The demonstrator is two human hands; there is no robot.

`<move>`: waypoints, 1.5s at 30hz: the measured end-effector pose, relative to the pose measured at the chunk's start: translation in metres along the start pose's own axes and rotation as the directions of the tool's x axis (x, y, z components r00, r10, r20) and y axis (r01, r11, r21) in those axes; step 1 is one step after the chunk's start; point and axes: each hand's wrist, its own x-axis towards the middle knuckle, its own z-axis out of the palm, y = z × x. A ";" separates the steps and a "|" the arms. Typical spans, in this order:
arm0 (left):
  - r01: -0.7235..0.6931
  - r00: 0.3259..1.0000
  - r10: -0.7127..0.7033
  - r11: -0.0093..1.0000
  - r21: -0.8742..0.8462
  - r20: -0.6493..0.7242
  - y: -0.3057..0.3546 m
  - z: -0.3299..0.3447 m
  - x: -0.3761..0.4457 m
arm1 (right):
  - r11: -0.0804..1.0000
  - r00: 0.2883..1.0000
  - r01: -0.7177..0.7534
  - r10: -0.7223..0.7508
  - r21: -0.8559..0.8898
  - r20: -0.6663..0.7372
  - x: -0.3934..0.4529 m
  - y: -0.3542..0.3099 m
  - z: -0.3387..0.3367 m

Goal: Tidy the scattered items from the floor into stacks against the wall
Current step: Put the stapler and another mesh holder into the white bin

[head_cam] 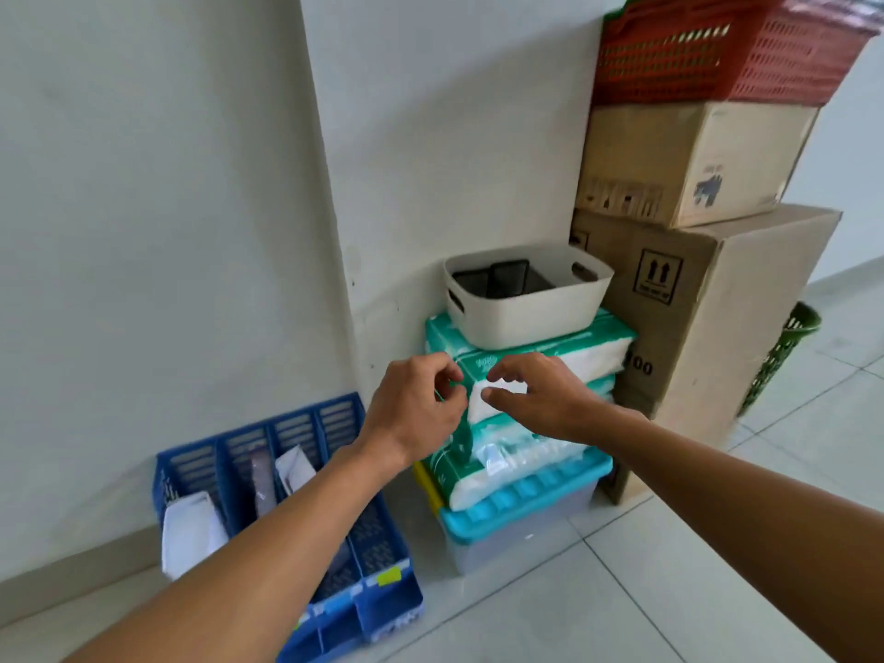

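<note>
The tissue packs, green and white in clear wrap, lie stacked against the wall, right behind and under both sets of fingertips. The left hand has its fingers curled, thumb and forefinger close together at the near edge of the wrap; whether they actually pinch the plastic I cannot tell. The right hand hovers beside it with fingers bent and slightly spread over a white patch of the pack, seemingly touching it. Above the fingers, a white bin sits on the top pack with a black mesh holder inside. Below the hands the packs rest on a clear box with a blue lid. Left of the left wrist stands a blue file rack; right of the right hand rise cardboard boxes topped by a red basket.
</note>
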 end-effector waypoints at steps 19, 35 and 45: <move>-0.239 0.489 -0.212 0.901 0.363 0.846 -0.128 0.087 -0.239 | 0.963 0.667 0.216 -0.026 -0.161 0.745 -0.154 0.023 0.258; -0.215 0.300 -0.193 0.940 0.263 0.934 -0.171 0.128 -0.333 | 0.973 0.439 -0.224 0.056 0.049 0.897 -0.316 0.012 0.314; -0.143 0.292 -0.223 0.951 0.273 0.930 -0.172 0.143 -0.330 | 0.955 0.401 -0.186 -0.142 0.232 0.905 -0.312 0.015 0.322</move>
